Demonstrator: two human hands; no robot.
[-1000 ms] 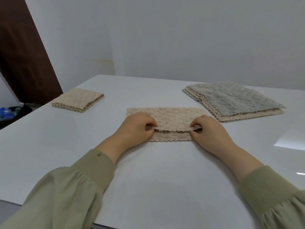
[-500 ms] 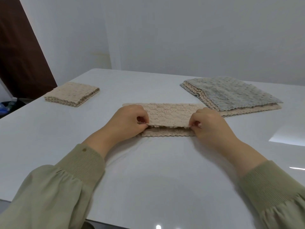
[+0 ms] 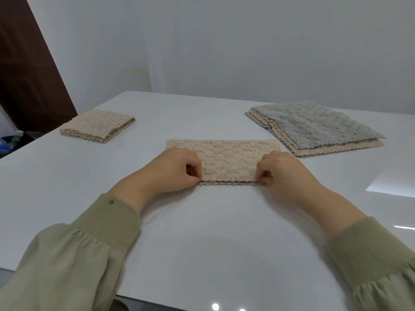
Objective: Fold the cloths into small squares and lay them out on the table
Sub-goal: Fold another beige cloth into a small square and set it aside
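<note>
While the beige cloth [image 3: 226, 158] was laid folded in half at the centre of the table [image 3: 202, 232], its near top-layer corners were pinched between thumb and curled fingers of the left hand [image 3: 173, 169] at its eight o'clock corner and of the right hand [image 3: 285, 173] at its four o'clock corner. A skewed fold was judged the main risk: should one corner be set down short of the scalloped edge beneath, the layers would be misaligned and the final square left crooked; the lower layer could also be dragged across the glossy tabletop. The cloth was seen as a soft, nubbly long rectangle with wavy edges. A finished square [image 3: 98, 125] was seen at ten o'clock, a flat stack [image 3: 314, 129], grey-topped over beige, at two o'clock
</note>
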